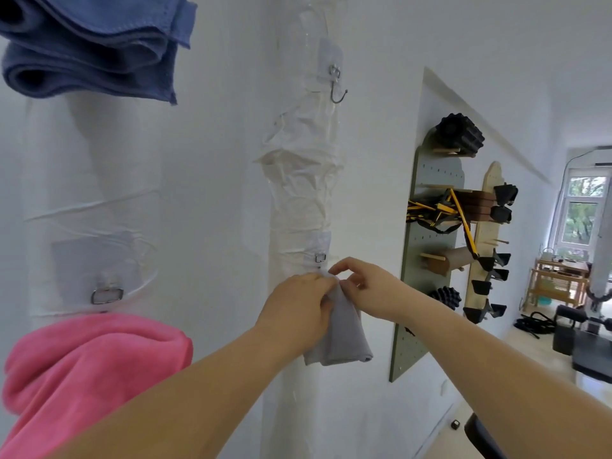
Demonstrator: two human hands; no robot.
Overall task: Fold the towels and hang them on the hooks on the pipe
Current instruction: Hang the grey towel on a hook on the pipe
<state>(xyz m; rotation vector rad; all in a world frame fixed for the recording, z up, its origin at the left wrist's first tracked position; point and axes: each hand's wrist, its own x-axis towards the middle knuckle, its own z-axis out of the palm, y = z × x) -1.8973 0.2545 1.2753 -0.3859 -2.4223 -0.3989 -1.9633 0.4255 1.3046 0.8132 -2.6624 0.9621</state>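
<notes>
At the top left a folded blue towel (pixel 89 44) hangs in front of the left pipe (pixel 92 193), which is wrapped in white. Lower on that pipe is a metal ring (pixel 107 295) on a clear plate, and just under it a pink towel (pixel 92 366) hangs in a bunch at the near left.

Further right is the right pipe (pixel 301 193), wrapped in crinkled white film. A bare hook (pixel 337 91) hangs high on it, and a second ring (pixel 320 258) sits lower down.

Just below that ring, the left hand (pixel 298 306) grips the top of the folded grey towel (pixel 341 332), with its fingers curled round the cloth. The right hand (pixel 367 286) pinches the same top edge between thumb and a finger, its other fingers raised and bent. The towel hangs down against the pipe. The hands hide its top, so I cannot tell whether it is on a hook.

On the wall to the right are a green pegboard (pixel 427 260) and a wooden one (pixel 480 243), both holding black gear. A window (pixel 583 213) is at the far right.
</notes>
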